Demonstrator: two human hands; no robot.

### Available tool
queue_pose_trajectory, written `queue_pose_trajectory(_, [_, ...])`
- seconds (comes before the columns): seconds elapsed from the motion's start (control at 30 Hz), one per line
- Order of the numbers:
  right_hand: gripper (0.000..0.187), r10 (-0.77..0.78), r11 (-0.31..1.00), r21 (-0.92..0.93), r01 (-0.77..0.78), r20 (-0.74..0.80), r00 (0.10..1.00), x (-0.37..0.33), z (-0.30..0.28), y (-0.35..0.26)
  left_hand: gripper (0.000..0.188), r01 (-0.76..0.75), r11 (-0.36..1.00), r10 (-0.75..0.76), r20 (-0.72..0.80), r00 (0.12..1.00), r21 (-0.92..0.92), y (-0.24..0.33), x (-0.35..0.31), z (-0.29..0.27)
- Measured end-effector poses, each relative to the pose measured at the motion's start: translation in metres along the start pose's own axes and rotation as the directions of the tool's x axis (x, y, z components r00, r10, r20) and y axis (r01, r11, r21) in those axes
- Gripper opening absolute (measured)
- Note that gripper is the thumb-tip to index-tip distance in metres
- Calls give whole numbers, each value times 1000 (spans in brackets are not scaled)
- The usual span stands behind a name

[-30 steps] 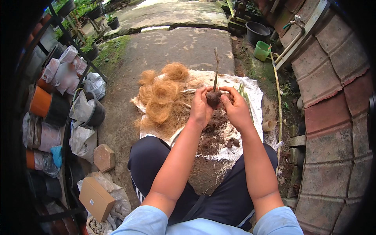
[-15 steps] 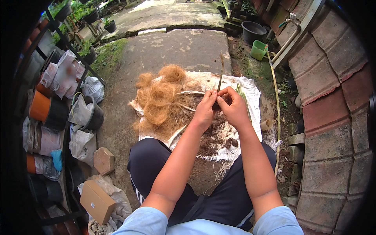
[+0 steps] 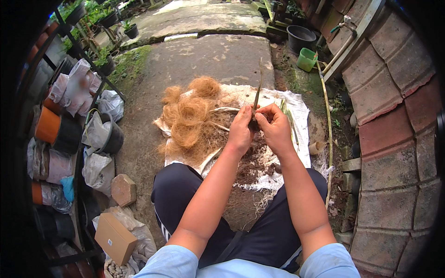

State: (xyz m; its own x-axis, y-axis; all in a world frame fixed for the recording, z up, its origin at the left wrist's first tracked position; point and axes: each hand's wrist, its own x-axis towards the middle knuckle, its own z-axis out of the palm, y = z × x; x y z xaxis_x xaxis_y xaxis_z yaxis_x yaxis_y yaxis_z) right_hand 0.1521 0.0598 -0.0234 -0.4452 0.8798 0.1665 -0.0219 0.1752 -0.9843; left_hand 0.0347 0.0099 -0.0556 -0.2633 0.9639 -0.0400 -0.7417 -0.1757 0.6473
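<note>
Both our hands meet over the white woven sheet (image 3: 296, 109), pinching the base of a thin upright plant cutting (image 3: 257, 85). Our left hand (image 3: 240, 130) and right hand (image 3: 276, 127) are pressed together around the dark clump at the foot of the stem, fingertips closed on it, the stalk rising straight up between them. The cutting is held in the air just above the sheet, not resting on it.

To do this well, we judge, the grip should stay low on the root end and gentle, so the slim stem keeps upright and does not bend or snap; working over the sheet lets loose soil fall where it can be gathered.

Just left of the hands lies a heap of tan coconut fibre (image 3: 190, 123), and below them dark soil (image 3: 252, 162) is scattered on the sheet, near our knees. The sheet is spread on a concrete path (image 3: 208, 55) outdoors. To the right runs a brick wall (image 3: 394, 120), with a green cup (image 3: 307, 59) and a black tub (image 3: 300, 37) near its foot. On the left a rack holds pots and plastic bags (image 3: 76, 88); a cardboard box (image 3: 115, 238) and a paving block (image 3: 123, 189) sit beside it.
</note>
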Motion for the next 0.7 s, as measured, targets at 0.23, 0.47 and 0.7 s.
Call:
queue_pose_trajectory(0.23, [11, 202, 936, 314, -160, -105, 974, 7, -11, -14, 35, -73, 981, 60, -77, 995, -179, 18, 0, -6])
queue_pose_trajectory(0.47, [27, 383, 702, -671, -237, 75, 921, -2, -27, -6, 32, -62, 984, 49, -82, 995, -168, 22, 0, -5])
queue_pose_trajectory(0.7, [42, 262, 673, -730, -120, 83, 961, -5, -31, 24, 32, -20, 997, 20, -3, 1000, -68, 13, -4, 6])
